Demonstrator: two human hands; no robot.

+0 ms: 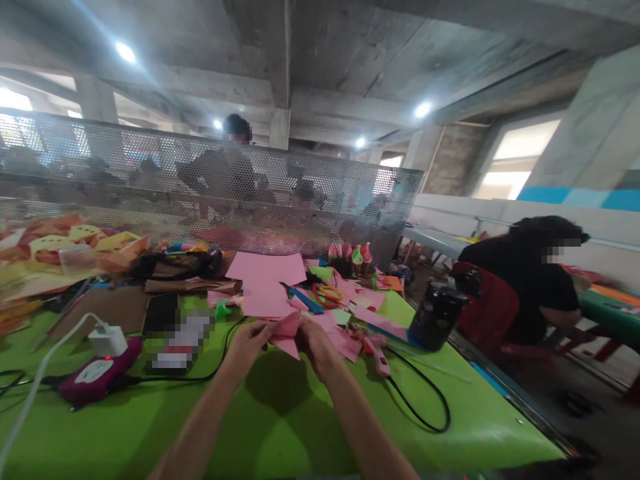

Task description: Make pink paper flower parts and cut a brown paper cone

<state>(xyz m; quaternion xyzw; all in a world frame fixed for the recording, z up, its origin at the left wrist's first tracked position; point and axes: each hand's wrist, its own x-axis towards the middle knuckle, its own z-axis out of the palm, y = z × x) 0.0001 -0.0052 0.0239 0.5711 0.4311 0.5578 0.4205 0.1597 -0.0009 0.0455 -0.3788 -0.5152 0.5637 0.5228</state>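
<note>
Both my hands meet over the green table [280, 427] and hold one small pink foam piece [287, 335] between them. My left hand [249, 341] pinches its left edge and my right hand [314, 341] grips its right edge. The piece points downward like a folded triangle. Just behind it lie larger pink sheets [265, 280] and several pink scraps [345, 340]. A pink glue gun [376, 352] rests on the table right of my right hand, its black cord [430, 400] looping toward the table's edge.
A pink power strip [95, 377] with a white charger [107, 339] sits at left. A dark bottle [434, 315] stands near the right edge. A perforated metal screen [210, 193] backs the table. A person in black sits at right, and another stands behind the screen.
</note>
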